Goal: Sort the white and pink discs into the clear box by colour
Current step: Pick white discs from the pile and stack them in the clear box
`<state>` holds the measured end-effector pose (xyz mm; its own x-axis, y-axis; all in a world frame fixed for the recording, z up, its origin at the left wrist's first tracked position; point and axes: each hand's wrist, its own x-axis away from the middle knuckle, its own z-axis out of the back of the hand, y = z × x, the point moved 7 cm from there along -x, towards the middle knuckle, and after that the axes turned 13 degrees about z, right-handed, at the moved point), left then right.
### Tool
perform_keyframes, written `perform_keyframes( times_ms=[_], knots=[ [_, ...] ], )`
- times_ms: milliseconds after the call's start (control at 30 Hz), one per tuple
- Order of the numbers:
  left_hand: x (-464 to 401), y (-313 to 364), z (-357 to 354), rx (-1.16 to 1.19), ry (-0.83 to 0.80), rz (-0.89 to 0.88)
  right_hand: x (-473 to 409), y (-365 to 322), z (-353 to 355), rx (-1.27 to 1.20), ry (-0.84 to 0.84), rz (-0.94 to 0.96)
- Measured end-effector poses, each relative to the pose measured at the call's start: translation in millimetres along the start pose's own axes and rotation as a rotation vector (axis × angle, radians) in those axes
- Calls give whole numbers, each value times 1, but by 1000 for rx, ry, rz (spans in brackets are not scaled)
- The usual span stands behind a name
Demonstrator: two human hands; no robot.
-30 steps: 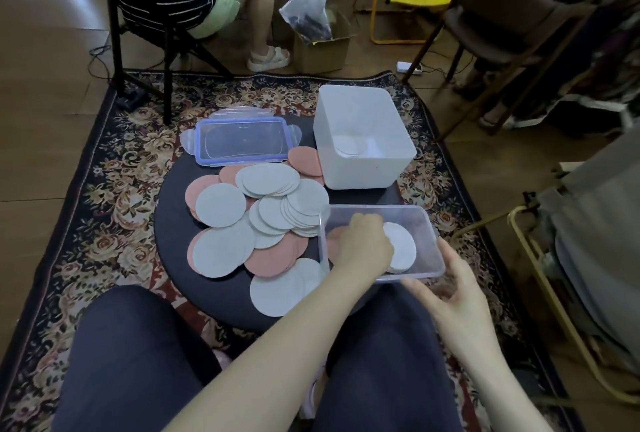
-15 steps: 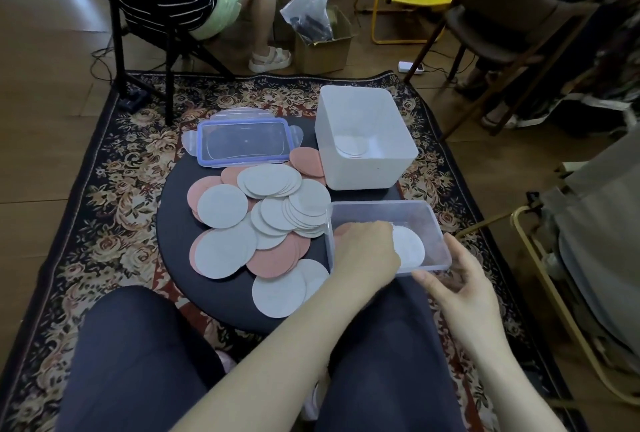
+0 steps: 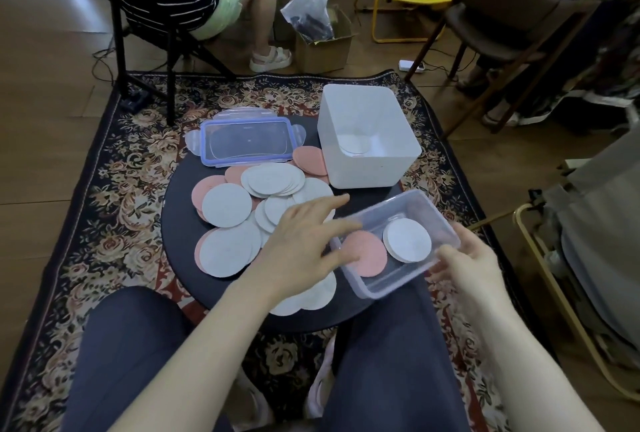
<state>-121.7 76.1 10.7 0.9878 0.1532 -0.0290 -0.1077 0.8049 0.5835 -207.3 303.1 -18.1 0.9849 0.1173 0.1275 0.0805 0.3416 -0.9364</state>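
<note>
The clear box [image 3: 408, 199] sits tilted at the near right edge of the round black table [image 3: 180, 258]. A pink disc [image 3: 369, 255] lies in its left half and a white disc [image 3: 408, 239] in its right half. My right hand [image 3: 467, 267] grips the box's near right corner, thumb on the rim. My left hand [image 3: 304, 241] hovers just left of the box with fingers stretched out and blurred, holding nothing. It is over the loose pile of white and pink discs [image 3: 225, 204], which covers the middle of the table.
A white tub [image 3: 367, 172] with a white disc inside stands at the back right of the table. A clear blue-rimmed lid [image 3: 246, 142] lies at the back. My knees are under the table's near edge. A seated person and chairs stand beyond the patterned rug.
My left hand has come out of the clear box and moved left over the pile, leaving the pink disc inside. My right hand has taken hold of the box, which has turned and tilted.
</note>
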Motion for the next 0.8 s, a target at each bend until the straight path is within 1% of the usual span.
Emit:
perform_keyframes(
  times_ms=[67, 133, 200, 433, 533, 667, 733, 800],
  knots=[
    [10, -1, -6, 69, -65, -25, -9, -10, 6, 59, -35, 20],
    [22, 8, -9, 140, -58, -99, -18, -18, 3, 72, -90, 51],
    [34, 15, -18, 158, -29, -147, -25, -27, -6, 51, -123, 101],
    [44, 36, -33, 99, 244, -127, -15, -39, -19, 83, -129, 249],
    [44, 44, -40, 84, 300, -115, -2, -44, -21, 42, -135, 291],
    [44, 46, -43, 96, 339, -59, 6, -40, -29, 63, -213, 331],
    [45, 43, -41, 149, 330, -44, 9, -41, -30, 61, -180, 355],
    [50, 34, -33, 191, 343, -14, 18, -51, -30, 127, -81, 447]
  ],
)
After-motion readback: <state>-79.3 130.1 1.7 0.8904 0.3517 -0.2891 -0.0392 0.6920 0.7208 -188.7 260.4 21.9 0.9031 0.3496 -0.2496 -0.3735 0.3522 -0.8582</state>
